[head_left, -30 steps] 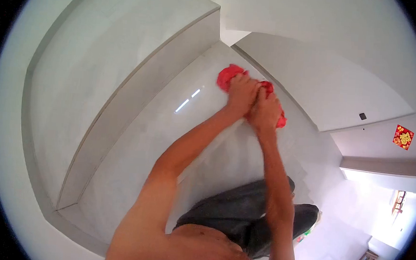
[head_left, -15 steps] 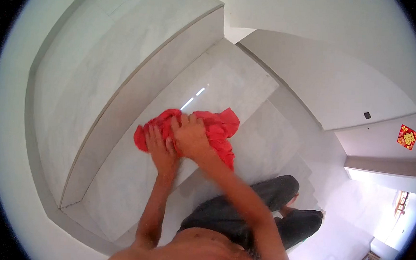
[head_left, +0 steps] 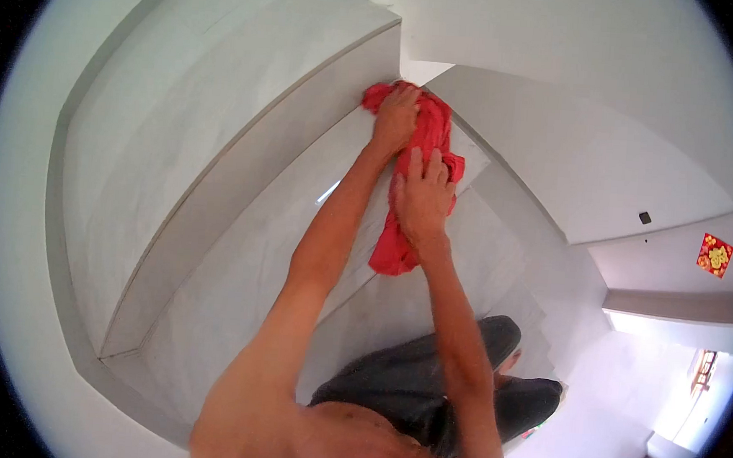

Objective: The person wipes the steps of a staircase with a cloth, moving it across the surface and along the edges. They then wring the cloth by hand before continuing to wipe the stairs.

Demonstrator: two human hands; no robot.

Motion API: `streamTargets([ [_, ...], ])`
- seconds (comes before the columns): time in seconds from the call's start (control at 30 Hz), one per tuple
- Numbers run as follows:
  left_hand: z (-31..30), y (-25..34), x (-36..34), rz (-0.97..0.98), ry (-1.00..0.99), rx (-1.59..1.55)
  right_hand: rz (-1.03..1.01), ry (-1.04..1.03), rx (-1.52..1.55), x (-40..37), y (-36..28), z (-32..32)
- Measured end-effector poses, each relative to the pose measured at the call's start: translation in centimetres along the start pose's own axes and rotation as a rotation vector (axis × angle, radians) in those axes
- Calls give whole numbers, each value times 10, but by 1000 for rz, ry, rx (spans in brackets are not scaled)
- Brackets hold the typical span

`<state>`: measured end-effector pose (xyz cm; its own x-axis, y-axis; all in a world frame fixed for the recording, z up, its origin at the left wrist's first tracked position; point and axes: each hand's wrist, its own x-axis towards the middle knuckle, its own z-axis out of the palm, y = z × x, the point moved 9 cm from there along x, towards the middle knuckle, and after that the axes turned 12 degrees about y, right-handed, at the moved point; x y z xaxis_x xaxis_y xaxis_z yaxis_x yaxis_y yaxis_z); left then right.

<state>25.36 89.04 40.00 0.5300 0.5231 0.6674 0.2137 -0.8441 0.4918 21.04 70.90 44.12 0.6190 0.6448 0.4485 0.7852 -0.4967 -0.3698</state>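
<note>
A crumpled red cloth [head_left: 429, 132] lies on the pale stone step [head_left: 274, 232], reaching into the corner by the riser and the wall. My left hand [head_left: 397, 117] presses on its upper end near that corner, fingers laid over the fabric. Lower down and to the right, my right hand [head_left: 424, 197] rests on the middle of the cloth with its fingers spread. One end of the cloth hangs loosely below my right hand.
A higher step with a curved edge [head_left: 220, 149] rises at the left. The white side wall [head_left: 573, 149] stands at the right. My bent legs in dark trousers [head_left: 400, 374] are on the lower steps. A red and gold paper [head_left: 715, 255] hangs far right.
Both hands and the red cloth have moved up and to the right, from the middle of the step to its far corner. My left arm is stretched further out, and the cloth now lies lengthwise.
</note>
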Motion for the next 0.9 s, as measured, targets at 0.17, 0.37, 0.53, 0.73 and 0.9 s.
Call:
streamTargets([
  [0.17, 28, 35, -15, 123, -58, -379, 3, 198, 36, -22, 16, -18],
  [0.37, -68, 59, -56, -134, -198, -283, -22, 192, 10, -66, 6, -26],
  [0.53, -170, 52, -103, -323, -222, -6, -255, 41, 95, -94, -34, -30],
  [0.73, -206, 61, -163, -326, -199, 232, -278, -60, 286, -121, -84, -32],
  [0.9, -150, 64, -136, -167, -150, 187, -280, -29, 150, -101, -43, -20],
])
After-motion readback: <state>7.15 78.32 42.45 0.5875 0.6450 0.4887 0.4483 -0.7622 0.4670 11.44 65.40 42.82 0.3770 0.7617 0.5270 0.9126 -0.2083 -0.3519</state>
